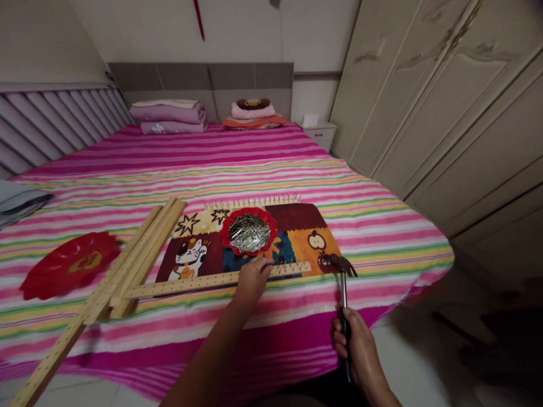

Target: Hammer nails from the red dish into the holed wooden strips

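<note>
Both hands work at the near edge of the bed (212,164). The left hand (253,277) lies knuckles-up on a wooden strip (186,284) with its fingers curled downward. The fingertips are hidden under the hand, so I cannot tell whether they pinch anything. The right hand (358,347) is closed around the lower handle of a hammer (343,288). The handle's end is lost in the dark below the fist.

The hammer stands nearly upright. Its claw head sits just past the right end of the strip, near the left hand but apart from it. The strip runs left to right across the near edge of a patchwork cloth (297,217) with a cat picture. A row of small marks runs along the strip, too fine to tell holes from nails.

Just beyond the left hand, a red dish (249,217) holds a heap of thin metal pins or nails. Along the cloth's far edge runs a second strip (254,202) with upright pins. A bundle of long strips (127,265) lies diagonally to the left, cut off by the bottom of the frame. Beside it lies a blurred red plate (68,264).
</note>
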Demonstrator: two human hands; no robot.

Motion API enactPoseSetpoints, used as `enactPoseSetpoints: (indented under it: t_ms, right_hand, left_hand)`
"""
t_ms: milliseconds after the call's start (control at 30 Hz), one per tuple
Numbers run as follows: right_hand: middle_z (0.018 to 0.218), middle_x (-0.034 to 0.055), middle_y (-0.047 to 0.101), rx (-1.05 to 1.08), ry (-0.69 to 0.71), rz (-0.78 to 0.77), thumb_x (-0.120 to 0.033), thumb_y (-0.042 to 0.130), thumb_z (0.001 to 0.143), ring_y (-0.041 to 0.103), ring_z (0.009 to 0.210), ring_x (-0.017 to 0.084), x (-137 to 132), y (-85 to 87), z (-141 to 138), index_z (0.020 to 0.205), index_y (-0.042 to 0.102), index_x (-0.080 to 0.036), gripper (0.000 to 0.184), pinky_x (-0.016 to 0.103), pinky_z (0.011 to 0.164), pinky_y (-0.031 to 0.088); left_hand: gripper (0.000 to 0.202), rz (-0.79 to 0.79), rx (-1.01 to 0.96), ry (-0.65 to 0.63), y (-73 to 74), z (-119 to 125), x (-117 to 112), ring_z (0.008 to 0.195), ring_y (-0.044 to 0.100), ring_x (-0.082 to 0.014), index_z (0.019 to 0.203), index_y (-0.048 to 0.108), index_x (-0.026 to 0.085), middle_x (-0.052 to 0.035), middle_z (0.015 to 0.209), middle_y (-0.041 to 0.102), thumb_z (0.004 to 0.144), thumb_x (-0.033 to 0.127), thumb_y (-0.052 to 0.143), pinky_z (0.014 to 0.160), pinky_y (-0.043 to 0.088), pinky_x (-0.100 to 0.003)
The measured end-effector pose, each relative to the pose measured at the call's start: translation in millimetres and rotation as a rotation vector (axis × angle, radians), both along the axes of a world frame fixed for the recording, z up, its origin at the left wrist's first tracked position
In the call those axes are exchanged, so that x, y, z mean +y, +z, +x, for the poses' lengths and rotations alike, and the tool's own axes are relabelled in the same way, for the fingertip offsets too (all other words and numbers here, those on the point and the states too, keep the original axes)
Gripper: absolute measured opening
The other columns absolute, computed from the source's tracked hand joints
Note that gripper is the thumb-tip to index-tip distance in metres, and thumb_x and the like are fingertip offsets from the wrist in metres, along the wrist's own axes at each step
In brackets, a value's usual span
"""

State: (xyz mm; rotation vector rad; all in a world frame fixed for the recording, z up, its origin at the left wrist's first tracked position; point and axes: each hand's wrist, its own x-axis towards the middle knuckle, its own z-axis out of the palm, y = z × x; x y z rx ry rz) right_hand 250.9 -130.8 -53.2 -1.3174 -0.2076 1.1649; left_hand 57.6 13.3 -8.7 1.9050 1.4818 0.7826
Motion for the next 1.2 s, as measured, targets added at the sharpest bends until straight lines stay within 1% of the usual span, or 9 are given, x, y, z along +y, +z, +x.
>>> enactPoseSetpoints:
  t_ms: [133, 267, 367, 500, 567, 767, 933, 1067, 1200]
  right_hand:
    - [0.055, -0.0063, 0.054, -0.131, -0.024, -0.055, -0.056, 0.064, 0.070, 0.042, 0.038, 0.008, -7.6, -1.7, -4.3, 0.092, 0.057, -0.025, 0.039, 0.016, 0.032, 0.030]
    - [0.081, 0.0026, 0.069, -0.496, 0.094, 0.024, -0.053, 0.065, 0.071, 0.066, 0.076, 0.020, -10.5, 16.2, 0.5, 0.095, 0.065, -0.024, 0.037, 0.026, 0.062, 0.053]
    - [0.101, 0.0052, 0.070, -0.880, 0.207, 0.202, -0.047, 0.062, 0.076, 0.064, 0.096, 0.024, -0.8, 39.8, 4.0, 0.101, 0.067, -0.025, 0.033, 0.028, 0.080, 0.052]
    - [0.099, 0.0065, 0.071, -1.104, 0.322, 0.356, -0.042, 0.061, 0.077, 0.066, 0.093, 0.026, 16.4, 57.5, -1.7, 0.103, 0.069, -0.026, 0.032, 0.032, 0.080, 0.052]
    - [0.094, 0.0061, 0.072, -1.029, 0.329, 0.326, -0.044, 0.065, 0.073, 0.066, 0.090, 0.026, 18.3, 57.0, -7.8, 0.097, 0.071, -0.026, 0.030, 0.032, 0.079, 0.052]
    - [0.075, 0.0004, 0.065, -0.447, -0.017, 0.054, -0.052, 0.073, 0.063, 0.061, 0.070, 0.017, 4.1, 40.9, -12.0, 0.092, 0.066, -0.024, 0.041, 0.023, 0.059, 0.050]
    - [0.055, -0.0063, 0.053, -0.100, -0.056, -0.016, -0.052, 0.074, 0.060, 0.039, 0.040, 0.007, -3.3, 14.0, 0.6, 0.086, 0.056, -0.024, 0.042, 0.015, 0.032, 0.027]
    - [0.054, -0.0064, 0.051, 0.003, -0.071, 0.026, -0.048, 0.073, 0.064, 0.035, 0.039, 0.005, -7.2, -3.4, 5.3, 0.076, 0.053, -0.021, 0.035, 0.014, 0.031, 0.024]
    - [0.053, -0.0065, 0.050, 0.042, -0.089, 0.013, -0.048, 0.073, 0.064, 0.034, 0.038, 0.005, -6.8, -4.6, 6.9, 0.080, 0.053, -0.021, 0.037, 0.014, 0.031, 0.022]
  left_hand:
    - [0.017, -0.006, 0.024, 0.022, -6.4, 0.7, 1.0, 0.080, 0.064, -0.0150, 0.082, 0.071, 0.020, -0.0017, 0.083, 0.071, 0.076, 0.013, 0.056, 0.073, 0.046, -0.024]
    - [0.015, -0.001, 0.047, 0.043, -8.3, 3.0, 1.6, 0.074, 0.061, -0.0136, 0.077, 0.069, 0.019, -0.0014, 0.078, 0.069, 0.077, 0.013, 0.056, 0.069, 0.043, -0.023]
    - [0.014, -0.013, 0.061, 0.035, -6.0, 4.1, 1.1, 0.075, 0.060, -0.0137, 0.076, 0.069, 0.018, -0.0026, 0.078, 0.068, 0.076, 0.012, 0.056, 0.070, 0.042, -0.023]
    - [0.016, -0.032, 0.048, 0.039, -4.6, 4.7, 1.5, 0.079, 0.061, -0.0147, 0.080, 0.069, 0.018, -0.0033, 0.083, 0.069, 0.074, 0.010, 0.056, 0.072, 0.041, -0.023]
    - [0.017, -0.029, 0.048, 0.042, -5.3, 4.8, 1.9, 0.078, 0.061, -0.0150, 0.080, 0.069, 0.018, -0.0031, 0.081, 0.068, 0.074, 0.009, 0.056, 0.071, 0.041, -0.023]
    - [0.014, 0.021, -0.001, 0.034, -9.3, 6.5, -2.3, 0.072, 0.058, -0.0133, 0.074, 0.066, 0.018, -0.0014, 0.076, 0.065, 0.074, 0.010, 0.055, 0.069, 0.042, -0.023]
    - [0.017, 0.017, -0.035, 0.080, 3.1, -7.5, -2.9, 0.068, 0.056, -0.0113, 0.083, 0.067, 0.018, -0.0010, 0.078, 0.064, 0.074, 0.009, 0.055, 0.068, 0.045, -0.022]
    - [0.020, 0.152, 0.126, 0.201, 25.4, -24.5, 21.0, 0.085, 0.058, -0.0159, 0.089, 0.068, 0.019, -0.0055, 0.091, 0.066, 0.080, 0.014, 0.050, 0.080, 0.044, -0.027]
    - [0.020, 0.065, 0.436, 0.113, 38.5, -18.7, 54.1, 0.092, 0.059, -0.0216, 0.081, 0.071, 0.017, -0.0112, 0.093, 0.066, 0.076, 0.011, 0.053, 0.081, 0.044, -0.029]
